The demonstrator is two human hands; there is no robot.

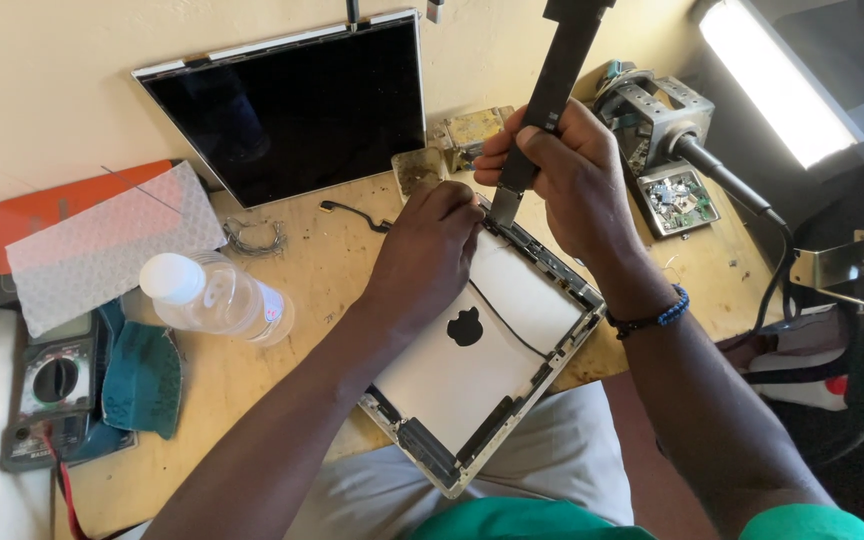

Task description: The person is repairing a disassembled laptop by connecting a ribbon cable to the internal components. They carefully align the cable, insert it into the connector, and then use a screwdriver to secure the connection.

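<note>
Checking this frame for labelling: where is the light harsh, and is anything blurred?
Head view: the white strip lamp at top right is blown out; the black glass screen panel shows dim reflections; both hands, left and right, look sharp on the silver tablet shell.

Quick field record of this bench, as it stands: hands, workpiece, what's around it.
left hand: pressing on the far corner of the tablet shell
right hand: gripping a long dark flat strip, its lower end at that same corner
tablet shell: opened, inside face up, overhanging the table edge above the lap
behind: removed screen panel leaning on the wall
left of shell: plastic bottle, multimeter
</note>
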